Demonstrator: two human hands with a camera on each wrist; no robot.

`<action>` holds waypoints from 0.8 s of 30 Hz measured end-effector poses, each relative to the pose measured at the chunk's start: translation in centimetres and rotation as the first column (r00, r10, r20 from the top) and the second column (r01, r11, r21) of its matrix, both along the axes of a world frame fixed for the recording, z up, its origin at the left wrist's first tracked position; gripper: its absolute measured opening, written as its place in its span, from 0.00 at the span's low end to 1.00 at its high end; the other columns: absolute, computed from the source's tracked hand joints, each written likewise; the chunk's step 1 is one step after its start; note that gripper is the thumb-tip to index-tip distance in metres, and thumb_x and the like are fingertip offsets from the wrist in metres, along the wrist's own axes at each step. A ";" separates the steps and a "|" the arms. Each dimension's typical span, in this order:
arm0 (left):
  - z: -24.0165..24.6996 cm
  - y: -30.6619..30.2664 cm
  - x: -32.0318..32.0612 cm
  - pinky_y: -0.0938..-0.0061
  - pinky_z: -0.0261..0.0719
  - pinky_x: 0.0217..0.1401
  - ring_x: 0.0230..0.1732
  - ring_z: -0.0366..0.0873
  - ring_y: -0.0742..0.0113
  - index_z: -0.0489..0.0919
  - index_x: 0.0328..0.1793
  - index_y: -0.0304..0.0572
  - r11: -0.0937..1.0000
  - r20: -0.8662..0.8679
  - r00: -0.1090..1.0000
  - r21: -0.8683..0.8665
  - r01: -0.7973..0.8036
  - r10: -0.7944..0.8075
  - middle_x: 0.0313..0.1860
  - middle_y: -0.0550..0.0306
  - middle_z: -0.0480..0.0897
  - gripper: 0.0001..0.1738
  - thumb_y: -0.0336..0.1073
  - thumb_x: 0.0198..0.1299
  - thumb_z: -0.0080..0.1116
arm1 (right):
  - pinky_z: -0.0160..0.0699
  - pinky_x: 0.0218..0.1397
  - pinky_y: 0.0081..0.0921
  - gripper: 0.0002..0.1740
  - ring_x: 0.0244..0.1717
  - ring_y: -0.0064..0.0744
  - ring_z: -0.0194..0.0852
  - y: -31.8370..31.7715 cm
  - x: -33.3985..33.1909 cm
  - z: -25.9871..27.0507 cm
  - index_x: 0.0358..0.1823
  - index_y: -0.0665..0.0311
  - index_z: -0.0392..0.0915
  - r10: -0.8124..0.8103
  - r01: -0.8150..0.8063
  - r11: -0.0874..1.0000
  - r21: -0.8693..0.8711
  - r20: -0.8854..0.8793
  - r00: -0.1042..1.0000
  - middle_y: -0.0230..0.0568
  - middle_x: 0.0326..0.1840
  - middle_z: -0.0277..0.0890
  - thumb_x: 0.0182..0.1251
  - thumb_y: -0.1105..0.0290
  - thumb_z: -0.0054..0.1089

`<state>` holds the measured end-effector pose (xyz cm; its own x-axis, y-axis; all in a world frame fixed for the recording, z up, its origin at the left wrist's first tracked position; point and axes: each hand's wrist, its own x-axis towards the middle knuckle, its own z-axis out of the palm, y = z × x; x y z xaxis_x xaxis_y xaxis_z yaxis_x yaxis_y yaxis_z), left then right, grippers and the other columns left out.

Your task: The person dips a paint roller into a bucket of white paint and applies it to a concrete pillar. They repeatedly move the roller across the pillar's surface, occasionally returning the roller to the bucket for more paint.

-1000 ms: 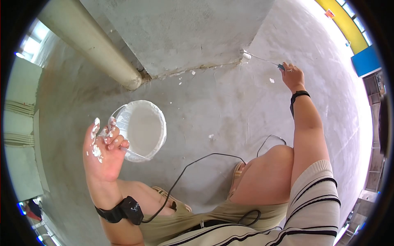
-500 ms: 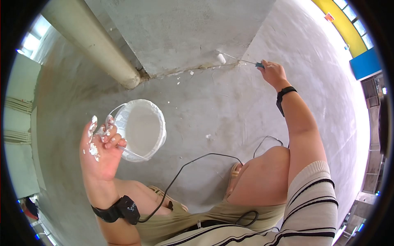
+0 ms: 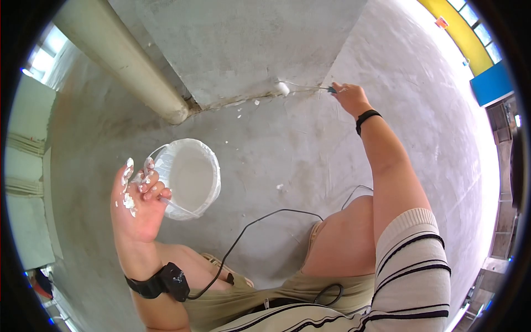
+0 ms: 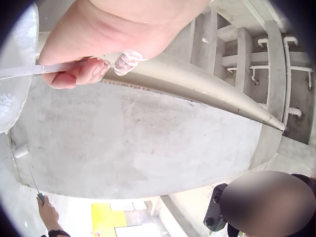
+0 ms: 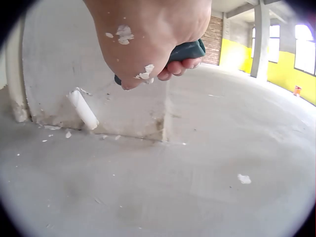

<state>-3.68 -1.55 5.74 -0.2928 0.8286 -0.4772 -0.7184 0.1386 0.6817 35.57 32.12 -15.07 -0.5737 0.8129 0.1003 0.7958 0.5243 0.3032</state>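
Observation:
My right hand [image 3: 347,95] grips the teal handle [image 5: 190,51] of a small paint roller. Its white roller head [image 3: 282,87] lies against the foot of the grey concrete column [image 3: 243,44], where the column meets the floor; the right wrist view shows that roller head [image 5: 83,109] tilted against the column. My left hand [image 3: 141,193], its fingers smeared with white paint, is raised, with fingers curled round the thin wire handle [image 4: 29,70] of a white bucket [image 3: 191,177]. White paint fills the bucket, which hangs close to the floor.
A pale round pipe [image 3: 127,63] runs down beside the column to the floor. White paint flecks [image 3: 282,185] dot the concrete floor. A black cable [image 3: 260,221] loops over my bent knees. A yellow and blue wall [image 3: 470,39] stands far right.
My right hand has drawn the roller leftward along the foot of the column, from its corner to its front face. The left hand and bucket have hardly moved.

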 end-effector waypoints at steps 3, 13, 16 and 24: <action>-0.1 -0.1 0.0 0.75 0.64 0.36 0.21 0.59 0.76 0.74 0.45 0.35 1.000 0.017 1.000 0.011 0.007 -0.007 0.20 0.67 0.61 0.20 0.48 0.64 0.50 | 0.77 0.34 0.33 0.14 0.38 0.37 0.80 -0.5 4.0 0.5 0.48 0.55 0.70 -0.117 0.117 0.993 0.006 0.073 0.990 0.35 0.31 0.80 0.70 0.56 0.48; -0.1 -0.4 -0.2 0.75 0.63 0.36 0.21 0.59 0.76 0.74 0.44 0.35 1.000 0.018 1.000 0.023 0.001 -0.002 0.20 0.67 0.61 0.20 0.48 0.64 0.49 | 0.77 0.36 0.33 0.15 0.38 0.35 0.80 -1.6 6.8 1.0 0.48 0.56 0.69 -0.283 0.286 0.958 -0.035 0.073 0.956 0.36 0.31 0.80 0.70 0.55 0.46; 0.1 -0.2 -0.3 0.76 0.63 0.36 0.21 0.58 0.76 0.74 0.44 0.36 1.000 0.017 1.000 0.013 -0.001 0.001 0.20 0.67 0.61 0.20 0.49 0.64 0.49 | 0.77 0.35 0.31 0.14 0.37 0.33 0.80 -0.5 3.1 0.0 0.44 0.56 0.72 -0.052 0.049 0.997 0.066 0.047 0.998 0.34 0.31 0.80 0.67 0.55 0.50; -0.1 0.2 -0.1 0.76 0.60 0.38 0.22 0.57 0.78 0.73 0.43 0.38 1.000 -0.029 0.999 -0.007 0.021 -0.022 0.19 0.69 0.61 0.20 0.49 0.63 0.50 | 0.77 0.33 0.30 0.12 0.34 0.36 0.80 -0.8 -0.1 2.0 0.40 0.57 0.72 -0.035 0.033 0.999 0.019 0.098 0.995 0.35 0.29 0.79 0.68 0.57 0.52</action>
